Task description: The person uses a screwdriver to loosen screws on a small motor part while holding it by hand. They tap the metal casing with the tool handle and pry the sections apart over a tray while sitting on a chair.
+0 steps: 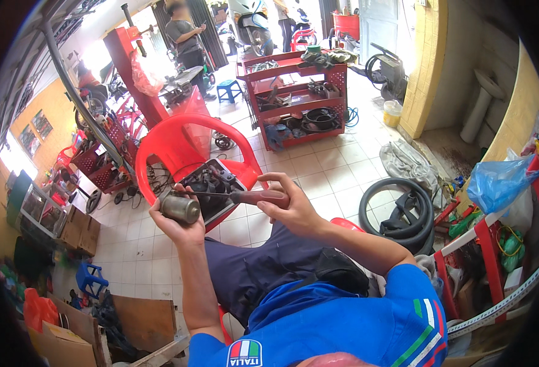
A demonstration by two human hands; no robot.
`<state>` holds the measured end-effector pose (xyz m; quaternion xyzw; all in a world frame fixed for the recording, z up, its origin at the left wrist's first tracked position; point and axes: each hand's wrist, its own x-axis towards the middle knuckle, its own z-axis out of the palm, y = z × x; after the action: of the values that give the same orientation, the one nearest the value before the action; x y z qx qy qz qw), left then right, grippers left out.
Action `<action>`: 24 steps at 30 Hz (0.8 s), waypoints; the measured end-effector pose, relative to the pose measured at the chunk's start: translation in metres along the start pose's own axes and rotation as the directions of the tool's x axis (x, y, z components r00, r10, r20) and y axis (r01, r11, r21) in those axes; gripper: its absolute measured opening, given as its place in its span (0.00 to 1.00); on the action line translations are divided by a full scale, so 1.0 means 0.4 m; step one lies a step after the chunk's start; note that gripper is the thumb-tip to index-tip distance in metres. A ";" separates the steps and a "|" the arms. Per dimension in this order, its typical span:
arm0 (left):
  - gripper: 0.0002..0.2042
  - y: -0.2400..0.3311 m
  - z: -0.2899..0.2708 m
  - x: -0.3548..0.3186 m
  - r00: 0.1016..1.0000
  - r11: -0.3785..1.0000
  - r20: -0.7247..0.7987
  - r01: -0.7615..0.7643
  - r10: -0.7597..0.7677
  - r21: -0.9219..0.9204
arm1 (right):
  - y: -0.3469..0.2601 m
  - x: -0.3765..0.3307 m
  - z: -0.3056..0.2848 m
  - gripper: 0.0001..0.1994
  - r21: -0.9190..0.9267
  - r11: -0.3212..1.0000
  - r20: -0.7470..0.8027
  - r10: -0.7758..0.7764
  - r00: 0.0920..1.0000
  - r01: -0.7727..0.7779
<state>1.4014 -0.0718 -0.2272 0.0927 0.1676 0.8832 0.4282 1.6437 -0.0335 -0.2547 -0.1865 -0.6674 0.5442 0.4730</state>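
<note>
My left hand (182,231) is closed around a dull metal cylinder (181,208), like a small motor housing, with its rounded end toward me. In my right hand (300,211) is a screwdriver (262,197) with a reddish-brown handle. Its dark shaft points left to the top of the cylinder; whether the tip touches is too small to tell. Just beyond my hands, a tray (240,185) of dark mechanical parts (213,181) rests on the seat of a red plastic chair (153,144).
A red tool cart (297,110) stands ahead. Black rubber tubes (398,215) and a grey cloth (407,164) lie on the tiled floor to the right. Blue stools (91,279) (228,90) stand left and ahead. Cardboard (67,345) is at lower left. A person (184,37) stands far off.
</note>
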 end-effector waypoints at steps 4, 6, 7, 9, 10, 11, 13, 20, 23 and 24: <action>0.17 -0.004 0.004 -0.011 1.000 1.000 0.006 0.000 0.000 -0.012 | 0.009 0.008 -0.024 0.19 0.281 0.936 0.125 0.183 0.975 -0.212; 0.19 -0.002 0.011 -0.012 1.000 1.000 0.002 -0.013 0.013 -0.001 | -0.005 0.010 -0.027 0.19 0.302 0.913 0.162 0.236 0.958 -0.276; 0.19 -0.002 0.011 -0.011 1.000 1.000 0.005 -0.011 0.011 -0.004 | 0.008 0.006 -0.011 0.21 0.070 0.990 0.035 0.118 0.992 -0.120; 0.20 0.000 0.009 -0.009 1.000 1.000 0.008 -0.011 0.011 -0.006 | 0.019 0.009 0.014 0.21 -0.005 0.998 -0.067 -0.066 0.996 0.066; 0.20 0.002 0.009 -0.010 1.000 1.000 0.014 -0.002 0.002 -0.013 | 0.019 0.008 0.014 0.20 0.054 0.998 -0.055 -0.040 0.998 0.043; 0.20 0.001 0.009 -0.011 1.000 1.000 0.020 0.008 -0.008 -0.019 | 0.019 0.008 0.013 0.20 0.111 0.994 -0.044 -0.016 0.999 0.021; 0.20 0.002 0.009 -0.013 1.000 1.000 0.020 0.013 -0.013 -0.019 | 0.006 0.001 -0.023 0.20 0.371 0.886 0.154 0.236 0.960 -0.277; 0.19 0.007 -0.004 -0.001 1.000 0.999 0.002 0.029 -0.029 -0.019 | 0.006 0.011 0.000 0.21 0.145 0.985 -0.032 0.102 0.994 -0.096; 0.19 0.003 0.002 -0.008 1.000 0.999 0.008 0.014 -0.014 -0.039 | 0.012 0.014 -0.039 0.22 0.439 0.836 0.169 0.284 0.944 -0.330; 0.19 0.003 -0.005 -0.005 1.000 0.999 -0.003 0.019 -0.019 -0.042 | 0.016 0.015 -0.043 0.22 0.433 0.836 0.167 0.292 0.942 -0.336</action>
<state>1.4011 -0.0746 -0.2283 0.0809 0.1507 0.8825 0.4381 1.6534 -0.0174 -0.2586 -0.1513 -0.5029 0.7636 0.3756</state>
